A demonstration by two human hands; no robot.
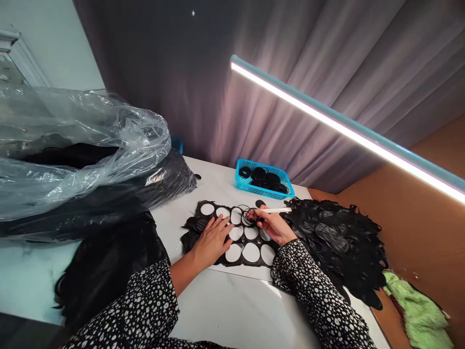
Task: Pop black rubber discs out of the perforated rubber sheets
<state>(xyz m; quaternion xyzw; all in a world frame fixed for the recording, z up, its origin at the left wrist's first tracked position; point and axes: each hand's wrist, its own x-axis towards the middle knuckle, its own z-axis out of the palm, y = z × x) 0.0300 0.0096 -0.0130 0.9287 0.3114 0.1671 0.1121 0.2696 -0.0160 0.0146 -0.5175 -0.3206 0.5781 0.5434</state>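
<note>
A black sheet with rows of round cut-outs lies on the white table, and white shows through the circles. My left hand rests flat on the sheet, fingers spread. Above the sheet's right part, my right hand is closed on thin black rings and a slim white stick that points to the right. Which fingers grip the rings and which grip the stick is too small to tell.
Behind the sheet stands a blue basket with black round pieces. A large heap of black scraps lies right. Clear plastic bags with black material bulk at left. A green cloth and a bright lamp tube are at right.
</note>
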